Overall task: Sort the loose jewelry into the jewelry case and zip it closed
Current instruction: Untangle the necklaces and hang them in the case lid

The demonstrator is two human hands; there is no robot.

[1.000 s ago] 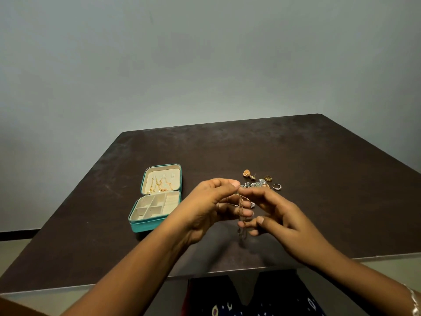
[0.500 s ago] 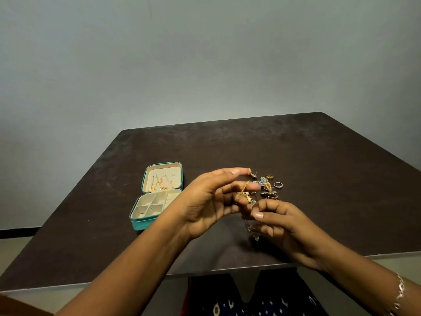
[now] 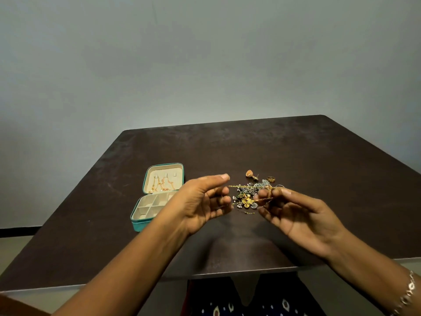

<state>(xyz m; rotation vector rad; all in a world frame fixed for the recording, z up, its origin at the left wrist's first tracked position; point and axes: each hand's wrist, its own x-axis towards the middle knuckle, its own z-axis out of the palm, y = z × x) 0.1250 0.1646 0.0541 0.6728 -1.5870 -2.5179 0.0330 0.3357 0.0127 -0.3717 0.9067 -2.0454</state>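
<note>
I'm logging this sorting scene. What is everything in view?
wall: one, grey, behind.
table: one, dark brown, fills the middle.
jewelry case: one, teal, cream inside, open, table's left; gold necklaces in its lid.
jewelry pile: one, silver and gold, table's middle.
earring: one, orange-gold, behind the pile.
ring: one, gold, right of the earring.
gold chain: one, stretched between both hands.
bracelet: one, silver, right wrist.
left hand: one, chain's end at its fingers, grip unclear.
right hand: one, pinches the chain.
</note>
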